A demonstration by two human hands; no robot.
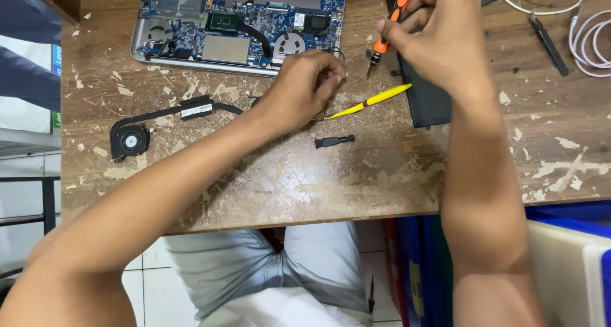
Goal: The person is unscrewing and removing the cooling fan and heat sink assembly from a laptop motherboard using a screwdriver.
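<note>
1. An opened laptop base (238,28) with its blue circuit board exposed is seen at the far edge of the worn wooden table (331,187); every place below is given from this laptop base.
2. The left hand (302,88) is found just before the near right corner of the laptop base, its fingers curled together; whether something small is pinched in them cannot be told.
3. The right hand (442,37) is held to the right of the laptop base, its fingers clamped on an orange screwdriver (391,24), whose dark tip is pointed down at the table, just clear of the base's right edge.
4. A yellow pry tool (369,101) is laid right of and nearer than the base, slanting from under the left hand.
5. A small black part (334,140) is seen nearer still, alone on bare wood.
6. A removed fan with heat pipe (159,120) is laid before the base's near left side.
7. A dark flat panel (426,101) is set to the right, under the right hand.
8. White cables (589,37) are coiled far right.
9. The widest bare room is left between the base and the table's near edge.
</note>
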